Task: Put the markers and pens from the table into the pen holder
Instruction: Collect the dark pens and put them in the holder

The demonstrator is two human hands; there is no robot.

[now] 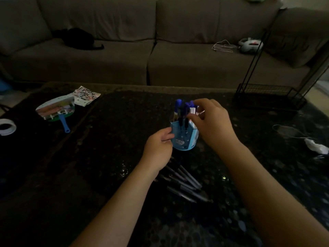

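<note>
A light blue pen holder (186, 138) stands upright in the middle of the dark table (106, 157). Several blue-capped markers (179, 107) stick up out of it. My left hand (157, 148) grips the holder's left side. My right hand (211, 122) is over the holder's right rim, its thumb and fingers pinched on a white marker (193, 112) that stands in the holder. Several dark pens (185, 182) lie in a loose pile on the table just in front of the holder, between my forearms.
A hand fan (57, 108) and a sticker sheet (87, 97) lie at the back left, a tape roll (6, 126) at the far left edge. A black wire rack (270, 93) stands at the back right; a cable and white plug (315, 145) lie at right. A sofa runs behind.
</note>
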